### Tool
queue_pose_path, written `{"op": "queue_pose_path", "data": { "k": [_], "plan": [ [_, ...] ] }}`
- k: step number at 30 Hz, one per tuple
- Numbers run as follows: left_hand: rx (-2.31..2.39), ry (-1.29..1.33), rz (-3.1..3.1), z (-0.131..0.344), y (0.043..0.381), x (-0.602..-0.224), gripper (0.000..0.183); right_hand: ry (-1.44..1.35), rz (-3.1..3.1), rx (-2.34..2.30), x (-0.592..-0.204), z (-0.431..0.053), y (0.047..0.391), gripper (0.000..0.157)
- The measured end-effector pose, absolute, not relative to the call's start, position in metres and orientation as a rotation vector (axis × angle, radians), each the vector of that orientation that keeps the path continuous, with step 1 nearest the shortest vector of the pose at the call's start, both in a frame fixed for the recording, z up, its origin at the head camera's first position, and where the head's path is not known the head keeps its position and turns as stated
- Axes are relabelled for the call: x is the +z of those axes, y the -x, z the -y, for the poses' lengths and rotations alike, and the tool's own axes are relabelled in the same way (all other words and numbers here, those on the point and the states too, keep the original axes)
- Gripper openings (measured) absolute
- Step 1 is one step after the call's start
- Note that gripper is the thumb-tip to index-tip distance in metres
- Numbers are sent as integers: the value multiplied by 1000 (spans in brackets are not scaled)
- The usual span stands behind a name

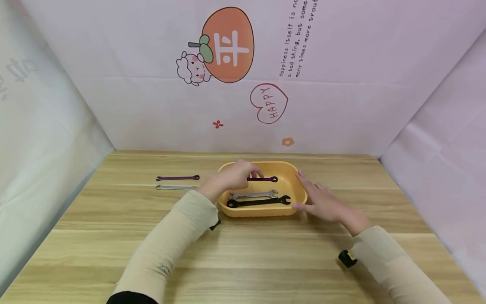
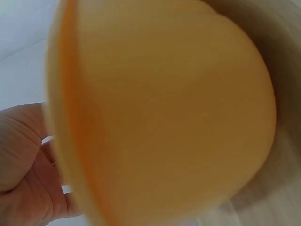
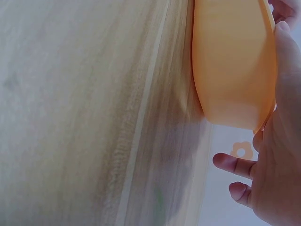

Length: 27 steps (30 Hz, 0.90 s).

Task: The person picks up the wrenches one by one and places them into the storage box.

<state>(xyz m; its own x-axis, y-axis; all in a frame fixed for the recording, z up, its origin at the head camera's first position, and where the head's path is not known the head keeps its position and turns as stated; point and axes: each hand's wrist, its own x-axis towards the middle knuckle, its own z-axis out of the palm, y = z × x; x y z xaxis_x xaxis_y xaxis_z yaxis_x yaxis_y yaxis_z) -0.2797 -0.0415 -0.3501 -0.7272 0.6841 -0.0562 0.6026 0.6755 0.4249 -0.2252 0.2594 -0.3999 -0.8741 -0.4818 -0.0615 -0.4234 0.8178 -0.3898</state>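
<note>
- Slim purple metal wrench (image 1: 262,179): in the tray, nr far side, ring end pointing R.
- L hand (image 1: 238,174): fingers bent, looks to be pinching the purple wrench nr its L part; exact contact hidden.
- R hand (image 1: 320,200): spread, thumb + fingers on the rim at the tray's R end.
- Purple wrench prob. light, stiff, not fragile; smooth finish may be a bit slippery. Best hold: mid-shank, thumb vs. fingertips, so ends don't tip.
- Rounded yellow-orange plastic tray (image 1: 258,212), on wood-grain surface (image 1: 265,253): prob. light, slight flex, could slide; steady by rim.
- Silver metal wrench (image 1: 254,195) + thicker black metal wrench (image 1: 258,202) lie nr the tray's near side; black prob. heaviest.
</note>
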Motion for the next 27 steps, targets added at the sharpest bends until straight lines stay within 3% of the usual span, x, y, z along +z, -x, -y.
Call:
{"op": "queue_pose_path", "data": {
  "k": [9,27],
  "plan": [
    [607,-976,-2671,27,286,-366,65,720,-2860,-564,-399,-259,225,96],
    [626,-936,-2696,21,296,-389,50,704,-2856,-525,-393,-258,221,94]
  ]
}}
